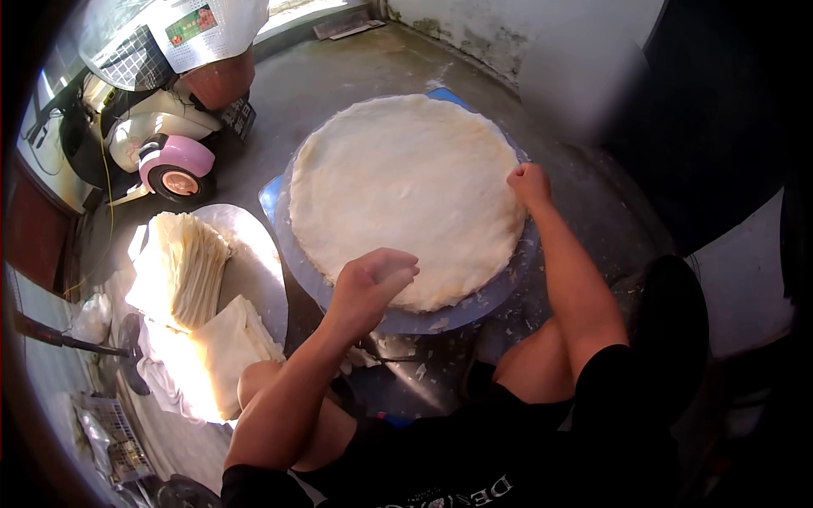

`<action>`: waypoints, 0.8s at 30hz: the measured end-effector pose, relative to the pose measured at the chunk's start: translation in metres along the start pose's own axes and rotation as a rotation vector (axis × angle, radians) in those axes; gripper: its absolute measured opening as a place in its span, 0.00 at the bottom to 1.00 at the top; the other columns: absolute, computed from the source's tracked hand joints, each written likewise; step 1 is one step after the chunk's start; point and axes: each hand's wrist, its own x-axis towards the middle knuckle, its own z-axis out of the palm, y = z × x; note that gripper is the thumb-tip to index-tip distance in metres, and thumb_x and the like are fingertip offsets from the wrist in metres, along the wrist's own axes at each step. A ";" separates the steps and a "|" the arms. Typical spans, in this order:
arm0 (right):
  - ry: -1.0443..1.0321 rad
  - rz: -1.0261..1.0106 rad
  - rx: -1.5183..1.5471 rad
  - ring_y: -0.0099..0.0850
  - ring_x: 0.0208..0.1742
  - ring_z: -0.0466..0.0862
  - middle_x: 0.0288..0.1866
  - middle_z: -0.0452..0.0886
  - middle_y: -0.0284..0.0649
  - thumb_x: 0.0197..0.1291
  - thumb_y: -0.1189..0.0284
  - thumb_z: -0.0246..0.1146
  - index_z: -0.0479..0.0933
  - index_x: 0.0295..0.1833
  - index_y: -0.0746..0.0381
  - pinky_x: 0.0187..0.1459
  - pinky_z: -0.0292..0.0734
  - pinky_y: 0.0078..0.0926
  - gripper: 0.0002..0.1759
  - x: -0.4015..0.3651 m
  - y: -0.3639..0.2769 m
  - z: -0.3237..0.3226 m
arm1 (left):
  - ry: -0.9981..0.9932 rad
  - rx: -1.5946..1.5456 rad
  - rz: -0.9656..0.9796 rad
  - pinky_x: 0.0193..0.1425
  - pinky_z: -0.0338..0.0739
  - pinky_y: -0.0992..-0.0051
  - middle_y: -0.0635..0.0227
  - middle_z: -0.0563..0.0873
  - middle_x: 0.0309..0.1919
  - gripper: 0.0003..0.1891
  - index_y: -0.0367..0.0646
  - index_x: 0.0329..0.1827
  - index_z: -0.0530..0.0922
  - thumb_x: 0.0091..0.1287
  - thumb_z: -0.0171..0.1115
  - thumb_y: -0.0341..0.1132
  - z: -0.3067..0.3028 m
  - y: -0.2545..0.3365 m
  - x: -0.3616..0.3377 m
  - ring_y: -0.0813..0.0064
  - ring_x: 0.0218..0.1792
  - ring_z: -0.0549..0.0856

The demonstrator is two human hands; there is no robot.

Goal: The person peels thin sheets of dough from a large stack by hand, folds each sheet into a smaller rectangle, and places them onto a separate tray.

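Observation:
A large round stack of pale, thin dough sheets (406, 195) lies on a round grey board (364, 317). My right hand (531, 186) is closed at the right rim of the stack, its fingers pinched on the edge of the top sheet. Over the near left part of the dough is my left hand (373, 279), its fingers loosely curved and a gap showing between them and the thumb. Nothing shows in that hand. Whether its underside touches the dough is hard to make out.
To the left, folded stacks of thin sheets (182, 271) rest on another round board (258, 245) and a pale cloth. A scooter with a pink fender (188, 155) stands behind them. Blue corners (447, 96) stick out beneath the grey board. Scraps (421, 371) litter the floor near my legs.

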 end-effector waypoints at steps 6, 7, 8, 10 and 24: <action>-0.239 0.025 0.326 0.32 0.30 0.86 0.28 0.87 0.40 0.48 0.69 0.72 0.87 0.34 0.63 0.38 0.81 0.33 0.10 0.003 -0.003 -0.001 | -0.012 -0.024 -0.005 0.55 0.78 0.76 0.65 0.90 0.46 0.13 0.35 0.55 0.83 0.72 0.65 0.32 0.005 0.002 0.003 0.77 0.49 0.86; -0.219 0.056 0.410 0.29 0.29 0.84 0.27 0.86 0.39 0.48 0.69 0.74 0.86 0.32 0.65 0.36 0.79 0.32 0.10 0.003 -0.002 0.001 | -0.013 -0.023 -0.005 0.55 0.78 0.76 0.65 0.90 0.46 0.13 0.35 0.55 0.83 0.72 0.65 0.32 0.006 0.002 0.004 0.77 0.49 0.86; -0.198 0.087 0.493 0.27 0.27 0.82 0.26 0.84 0.38 0.48 0.70 0.75 0.84 0.30 0.67 0.34 0.78 0.30 0.10 0.002 -0.003 0.001 | -0.013 -0.019 -0.010 0.55 0.78 0.76 0.65 0.90 0.46 0.12 0.35 0.55 0.83 0.72 0.65 0.32 0.006 0.001 0.004 0.77 0.49 0.86; -0.174 0.122 0.422 0.27 0.27 0.82 0.26 0.84 0.38 0.48 0.70 0.76 0.84 0.29 0.67 0.33 0.78 0.30 0.11 0.001 -0.005 0.001 | -0.015 -0.015 -0.014 0.55 0.78 0.76 0.64 0.90 0.46 0.12 0.35 0.55 0.83 0.72 0.65 0.32 0.007 0.001 0.005 0.77 0.49 0.86; -0.484 0.441 0.788 0.24 0.29 0.81 0.34 0.83 0.36 0.61 0.76 0.69 0.82 0.46 0.65 0.27 0.76 0.25 0.09 -0.013 -0.056 -0.020 | -0.025 -0.047 -0.022 0.56 0.78 0.76 0.63 0.90 0.46 0.15 0.33 0.55 0.83 0.71 0.66 0.33 0.010 -0.001 0.007 0.77 0.49 0.86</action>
